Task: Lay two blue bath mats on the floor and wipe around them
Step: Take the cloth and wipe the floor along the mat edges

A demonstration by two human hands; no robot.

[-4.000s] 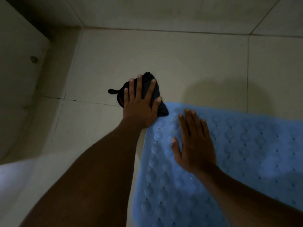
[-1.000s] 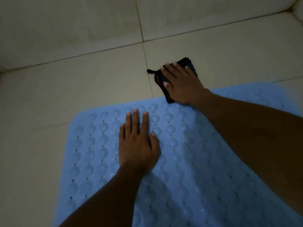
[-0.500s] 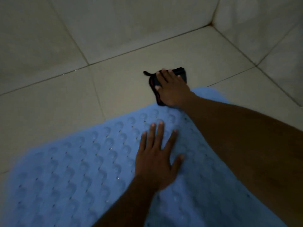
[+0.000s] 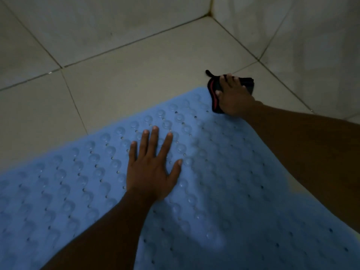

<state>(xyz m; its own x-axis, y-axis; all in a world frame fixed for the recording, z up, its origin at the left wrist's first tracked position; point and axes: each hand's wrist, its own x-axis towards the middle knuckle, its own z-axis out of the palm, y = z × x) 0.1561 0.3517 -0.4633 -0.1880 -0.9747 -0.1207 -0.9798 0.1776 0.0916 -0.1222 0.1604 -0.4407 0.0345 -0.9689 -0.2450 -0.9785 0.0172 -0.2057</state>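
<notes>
A light blue bath mat (image 4: 214, 211) with rows of suction bumps and small holes lies flat on the tiled floor, filling the lower half of the view. My left hand (image 4: 153, 170) rests palm down on it near its far edge, fingers spread, holding nothing. My right hand (image 4: 233, 98) presses a folded black cloth (image 4: 213, 86) with a red stripe against the floor, right at the mat's far right corner. The cloth's small loop sticks out to the left. Only one mat is in view.
Pale floor tiles (image 4: 126, 75) with dark grout lines stretch beyond the mat. Tiled walls stand at the back (image 4: 97, 20) and on the right (image 4: 311, 45), meeting in a corner close behind the cloth. The light is dim.
The cloth was under my left hand four seconds ago; now my right hand holds it. It has slid right along the mat's far edge to the corner, and my view has swung right.
</notes>
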